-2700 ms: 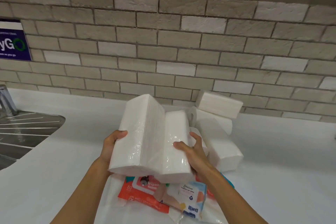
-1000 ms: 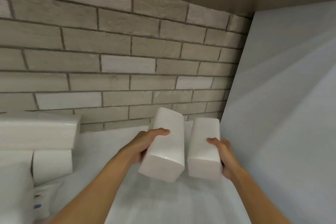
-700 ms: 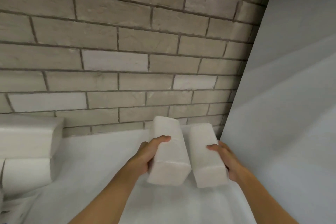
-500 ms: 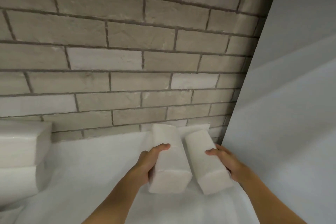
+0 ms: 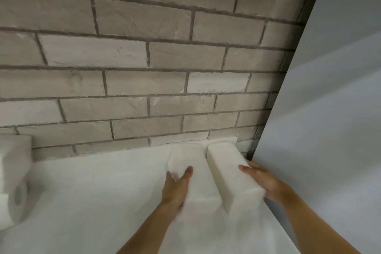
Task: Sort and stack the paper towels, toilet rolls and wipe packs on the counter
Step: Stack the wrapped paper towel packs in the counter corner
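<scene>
A pale brick wall (image 5: 144, 57) fills most of what there is to see, and a plain white side panel (image 5: 329, 109) meets it at the right to form a corner. Below them runs the white counter (image 5: 92, 192). Two wrapped white packs lie side by side in that corner, long ways on, with their far ends close to the foot of the wall. The right paper towel pack (image 5: 231, 175) sits just beside the panel. The left paper towel pack (image 5: 193, 156) is close against it on its inner side and is so bright that it nearly melts into the counter. I cannot tell whether either is fully set down. At the far left edge, well apart, another white pack (image 5: 14, 156) stands over a toilet roll (image 5: 18, 196) lying on its side. The left hand (image 5: 177, 189) grips the left pack, thumb over the top and fingers wrapped down its outer side. The right hand (image 5: 261, 181) holds the right pack the same way, thumb on top, its fingers hidden between pack and panel.
</scene>
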A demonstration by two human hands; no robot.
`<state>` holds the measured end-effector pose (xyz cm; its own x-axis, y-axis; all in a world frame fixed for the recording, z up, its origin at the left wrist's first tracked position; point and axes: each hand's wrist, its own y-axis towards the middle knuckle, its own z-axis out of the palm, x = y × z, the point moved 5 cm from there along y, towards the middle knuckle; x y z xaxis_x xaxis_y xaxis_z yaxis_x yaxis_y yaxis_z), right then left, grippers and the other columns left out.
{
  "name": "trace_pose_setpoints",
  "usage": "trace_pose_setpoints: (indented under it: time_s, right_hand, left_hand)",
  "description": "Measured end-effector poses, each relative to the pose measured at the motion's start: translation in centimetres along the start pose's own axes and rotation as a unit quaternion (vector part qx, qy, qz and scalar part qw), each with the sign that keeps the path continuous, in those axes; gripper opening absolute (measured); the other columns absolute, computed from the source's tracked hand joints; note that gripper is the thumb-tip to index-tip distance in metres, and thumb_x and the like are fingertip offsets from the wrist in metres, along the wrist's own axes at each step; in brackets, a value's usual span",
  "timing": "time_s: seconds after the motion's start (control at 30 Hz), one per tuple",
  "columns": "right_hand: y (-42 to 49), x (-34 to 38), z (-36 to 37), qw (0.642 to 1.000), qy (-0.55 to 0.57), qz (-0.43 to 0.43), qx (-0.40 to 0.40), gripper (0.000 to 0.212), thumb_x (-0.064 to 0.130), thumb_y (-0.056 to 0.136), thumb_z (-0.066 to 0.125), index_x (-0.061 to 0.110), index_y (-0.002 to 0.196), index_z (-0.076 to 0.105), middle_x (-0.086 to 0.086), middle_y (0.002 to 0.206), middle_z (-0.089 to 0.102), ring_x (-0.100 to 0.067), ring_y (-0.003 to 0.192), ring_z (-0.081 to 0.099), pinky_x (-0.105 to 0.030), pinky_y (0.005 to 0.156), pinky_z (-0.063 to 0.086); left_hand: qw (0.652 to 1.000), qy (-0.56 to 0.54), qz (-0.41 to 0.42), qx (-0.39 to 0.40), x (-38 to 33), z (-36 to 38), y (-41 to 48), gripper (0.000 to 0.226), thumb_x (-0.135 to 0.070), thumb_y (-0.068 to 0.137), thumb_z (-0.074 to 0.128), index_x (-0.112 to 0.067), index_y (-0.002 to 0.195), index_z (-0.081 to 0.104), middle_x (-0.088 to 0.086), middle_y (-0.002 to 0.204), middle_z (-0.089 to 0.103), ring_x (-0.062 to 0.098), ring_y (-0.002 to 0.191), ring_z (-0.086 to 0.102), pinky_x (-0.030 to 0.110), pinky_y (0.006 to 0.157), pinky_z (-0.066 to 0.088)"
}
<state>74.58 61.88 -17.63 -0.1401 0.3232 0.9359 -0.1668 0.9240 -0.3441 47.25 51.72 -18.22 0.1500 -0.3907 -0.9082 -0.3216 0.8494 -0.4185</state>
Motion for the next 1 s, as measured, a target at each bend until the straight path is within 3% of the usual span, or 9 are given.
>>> trace_pose_setpoints:
  time_s: [0.07,0.17,0.37,0.7,1.0]
  right_hand:
    - [0.4,-0.1,-0.3,1.0,-0.008,-0.006,-0.002,0.04,0.032,0.082,0.074,0.027,0.121,0.066,-0.006,0.113,0.072,-0.029,0.103,0.07,-0.052,0.094,0.052]
    - [0.9,0.2,-0.6,0.999,-0.024,-0.026,-0.013,0.035,0.029,0.086,0.071,0.026,0.12,0.066,-0.005,0.11,0.073,-0.028,0.101,0.07,-0.049,0.094,0.053]
    - [0.9,0.7,-0.7,0.998,-0.034,-0.053,-0.032,0.027,0.029,0.089,0.068,0.031,0.115,0.066,0.002,0.106,0.073,-0.02,0.096,0.07,-0.034,0.081,0.057]
    - [1.5,0.0,-2.0,0.996,-0.056,-0.045,-0.047,0.038,0.038,0.086,0.069,0.026,0.122,0.066,-0.002,0.109,0.074,-0.024,0.099,0.071,-0.045,0.094,0.054]
    - [0.8,0.4,-1.9,0.989,-0.109,-0.029,-0.091,0.032,0.044,0.09,0.063,0.025,0.116,0.068,-0.001,0.105,0.073,-0.021,0.095,0.069,-0.038,0.094,0.053]
  left_hand:
    - [1.0,0.011,0.019,-0.012,-0.2,0.6,0.1,0.084,-0.058,0.088,0.058,-0.023,0.155,0.02,0.003,0.153,0.039,0.029,0.137,0.042,0.035,0.106,0.039]
    - [0.999,0.023,0.039,-0.006,-0.1,1.8,0.0,0.079,-0.054,0.094,0.051,-0.022,0.156,0.015,0.001,0.158,0.03,0.026,0.143,0.033,0.031,0.108,0.034]
    - [0.998,0.049,0.041,0.016,0.1,4.2,0.1,0.08,-0.056,0.094,0.047,-0.021,0.156,0.012,-0.001,0.159,0.03,0.025,0.144,0.033,0.037,0.117,0.029]
    - [0.997,0.067,0.039,0.005,-0.3,6.2,0.4,0.08,-0.057,0.095,0.042,-0.019,0.157,0.008,0.006,0.157,0.033,0.029,0.141,0.036,0.041,0.117,0.03]
    - [0.996,0.091,0.014,0.02,-0.4,6.3,0.0,0.073,-0.06,0.097,0.029,-0.024,0.156,0.003,0.005,0.161,0.024,0.031,0.145,0.029,0.044,0.119,0.023]
